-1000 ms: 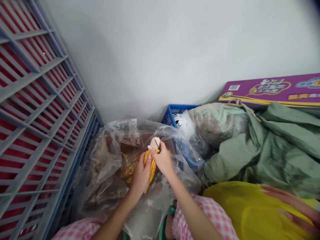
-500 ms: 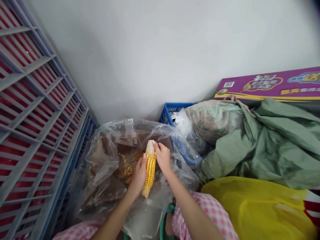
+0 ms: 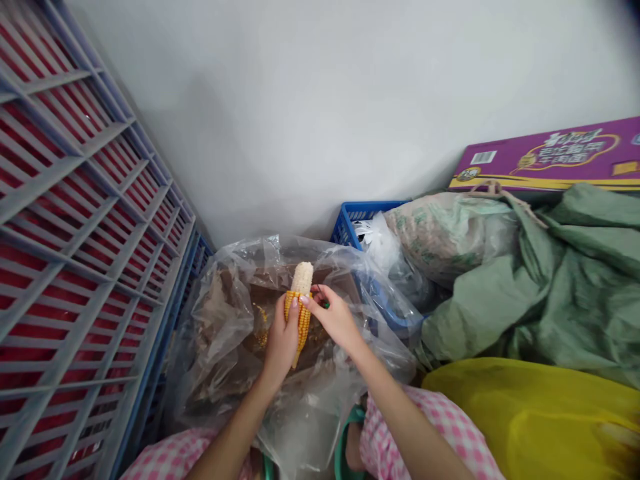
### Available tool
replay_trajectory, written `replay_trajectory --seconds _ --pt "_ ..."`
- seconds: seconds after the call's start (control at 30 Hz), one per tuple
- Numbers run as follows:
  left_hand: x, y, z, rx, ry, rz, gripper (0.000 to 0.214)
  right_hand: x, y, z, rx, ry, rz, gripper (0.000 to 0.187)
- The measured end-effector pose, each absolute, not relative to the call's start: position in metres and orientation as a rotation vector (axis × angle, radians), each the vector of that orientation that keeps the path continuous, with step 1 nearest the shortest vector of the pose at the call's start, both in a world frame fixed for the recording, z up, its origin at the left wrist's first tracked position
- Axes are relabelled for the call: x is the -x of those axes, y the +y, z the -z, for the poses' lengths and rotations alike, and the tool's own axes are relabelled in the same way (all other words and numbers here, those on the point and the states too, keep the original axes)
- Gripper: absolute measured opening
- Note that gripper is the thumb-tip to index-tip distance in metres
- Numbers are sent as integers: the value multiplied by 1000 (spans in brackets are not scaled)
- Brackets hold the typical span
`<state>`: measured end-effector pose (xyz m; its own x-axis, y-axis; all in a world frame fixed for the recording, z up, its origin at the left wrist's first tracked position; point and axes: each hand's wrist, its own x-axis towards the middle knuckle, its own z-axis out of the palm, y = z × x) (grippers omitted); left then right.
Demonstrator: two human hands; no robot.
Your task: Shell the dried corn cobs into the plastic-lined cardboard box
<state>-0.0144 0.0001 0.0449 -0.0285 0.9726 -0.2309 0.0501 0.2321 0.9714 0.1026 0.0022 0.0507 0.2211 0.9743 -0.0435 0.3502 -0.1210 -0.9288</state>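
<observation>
The left hand [image 3: 281, 340] and right hand [image 3: 337, 321], near the centre, are ungloved, and both slim forearms are bare down to the lower edge of view. Toward seven and five o'clock, the legs are covered by a loose garment [image 3: 443, 427] in pink-and-white gingham, its small squares set in an even grid; the cloth gathers into soft creases on the inner side at five o'clock. Whether it is trousers or a skirt cannot be told. Around six o'clock shows plain green footwear [image 3: 343, 451], smooth and rounded at the edge, mostly hidden.
</observation>
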Motion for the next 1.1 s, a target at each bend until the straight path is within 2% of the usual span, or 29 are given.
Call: replay_trajectory --seconds 0.13,0.27,0.53,0.77,0.97,1.1 --pt "18 2 -47 -1012 1392 -1025 44 -96 4 -40 1565 -1272 -892 37" --pt "25 6 -46 -1003 1433 -1029 47 -99 10 -29 1627 -1170 -792 42" --pt "33 13 -48 -945 1389 -1103 46 -98 6 -55 1595 -1201 -824 42" --pt "28 3 -67 -675 1190 -831 50 -92 7 -57 1506 -1330 -916 31" --pt "26 1 -72 -570 1192 -651 51 -95 4 -56 1596 -1354 -787 36" --pt "26 2 -71 -479 1170 -583 53 -100 8 -54 1640 -1182 -894 41"
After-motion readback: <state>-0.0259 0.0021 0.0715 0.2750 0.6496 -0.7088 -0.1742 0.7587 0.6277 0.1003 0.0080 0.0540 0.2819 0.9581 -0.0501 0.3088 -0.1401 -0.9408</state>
